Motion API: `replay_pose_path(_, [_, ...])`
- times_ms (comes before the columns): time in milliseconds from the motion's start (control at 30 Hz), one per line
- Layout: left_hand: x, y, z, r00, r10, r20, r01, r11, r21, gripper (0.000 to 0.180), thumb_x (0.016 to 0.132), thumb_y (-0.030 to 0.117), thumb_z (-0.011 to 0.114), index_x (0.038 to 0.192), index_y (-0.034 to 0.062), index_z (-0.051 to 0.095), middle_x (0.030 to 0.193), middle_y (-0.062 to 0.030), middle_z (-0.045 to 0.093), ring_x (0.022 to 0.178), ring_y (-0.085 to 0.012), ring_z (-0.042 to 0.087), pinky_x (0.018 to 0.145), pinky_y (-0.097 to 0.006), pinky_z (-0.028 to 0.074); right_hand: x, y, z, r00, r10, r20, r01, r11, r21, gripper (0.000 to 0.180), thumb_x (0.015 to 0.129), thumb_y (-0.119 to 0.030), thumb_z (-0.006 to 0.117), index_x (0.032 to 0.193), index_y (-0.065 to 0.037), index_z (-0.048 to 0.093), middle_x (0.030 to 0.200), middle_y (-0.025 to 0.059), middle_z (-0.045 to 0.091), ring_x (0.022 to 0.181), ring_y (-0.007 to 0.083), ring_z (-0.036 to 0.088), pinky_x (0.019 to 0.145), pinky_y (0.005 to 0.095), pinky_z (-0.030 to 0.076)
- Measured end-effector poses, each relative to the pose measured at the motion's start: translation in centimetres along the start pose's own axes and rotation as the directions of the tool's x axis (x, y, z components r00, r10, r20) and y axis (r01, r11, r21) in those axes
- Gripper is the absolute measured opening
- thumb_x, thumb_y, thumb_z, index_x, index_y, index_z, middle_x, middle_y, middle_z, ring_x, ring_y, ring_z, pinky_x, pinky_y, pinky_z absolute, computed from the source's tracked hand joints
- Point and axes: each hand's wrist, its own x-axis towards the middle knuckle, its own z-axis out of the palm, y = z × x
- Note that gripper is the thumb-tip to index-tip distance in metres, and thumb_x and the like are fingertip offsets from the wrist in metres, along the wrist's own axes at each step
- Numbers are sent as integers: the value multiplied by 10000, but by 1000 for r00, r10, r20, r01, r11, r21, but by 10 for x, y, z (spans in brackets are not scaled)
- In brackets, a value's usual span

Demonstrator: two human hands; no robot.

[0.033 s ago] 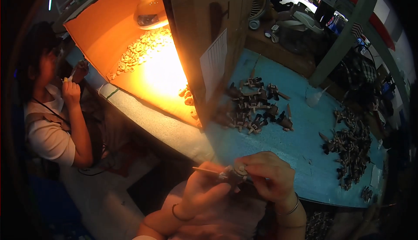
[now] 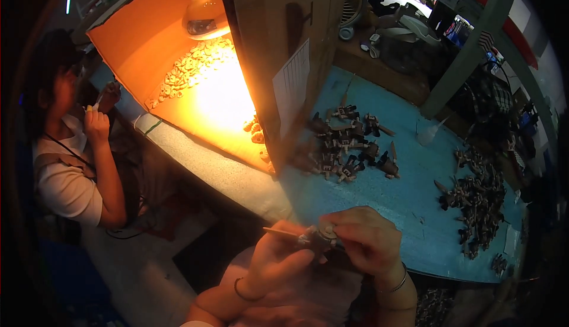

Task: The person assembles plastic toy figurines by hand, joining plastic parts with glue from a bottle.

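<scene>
Close to my body, my left hand [image 2: 277,265] is closed round a small dark brown figurine [image 2: 315,241]. A thin pale stick [image 2: 278,231] juts out leftward from the same hand; whether it belongs to the figurine I cannot tell. My right hand [image 2: 372,237] pinches a pale, rounded piece [image 2: 326,230] at the figurine's upper end, its fingertips partly covering it. Beyond my hands, a pile of similar brown figurines [image 2: 349,143] lies on the blue tabletop [image 2: 409,190]. A larger pile [image 2: 477,205] of dark figurines spreads along the table's right side.
Left of a brown upright panel [image 2: 278,24], a lamp [image 2: 206,10] lights many small pale pieces [image 2: 195,69] in an orange-lit box. A white squeeze bottle [image 2: 428,132] stands between the figurine piles. A co-worker [image 2: 77,167] sits at far left with both hands raised. A slanted post [image 2: 468,54] rises at right.
</scene>
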Motion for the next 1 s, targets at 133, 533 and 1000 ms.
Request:
replay_pose_path(133, [-1, -1, -3, 999, -37, -7, 37, 998, -44, 278, 832, 146, 608, 1003, 39, 418, 973, -159, 595, 813, -212, 613, 663, -290, 498, 5, -2, -2, 998, -60, 33, 62, 996, -64, 311, 658, -18, 708, 947, -30, 594, 948, 167, 653, 795, 278, 655, 655, 324, 519])
replay_pose_path(533, [0, -2, -8, 991, 50, 121, -40, 995, -88, 243, 843, -13, 560, 1066, -4, 466, 1058, -184, 570, 912, -208, 595, 791, -340, 503, 4, -3, 2, 999, 28, 40, -29, 1000, 9, 231, 696, 53, 640, 903, -43, 606, 924, 150, 658, 796, 261, 650, 674, 319, 521])
replay_pose_path(1000, [10, -14, -5, 820, 570, 48, -461, 608, 647, 312, 769, -81, 639, 990, 14, 441, 1000, -156, 546, 872, -151, 579, 737, -246, 491, 6, -28, 25, 987, 30, -156, -91, 913, -398, 241, 650, -23, 686, 878, -67, 622, 837, 45, 608, 721, 205, 571, 638, 311, 407])
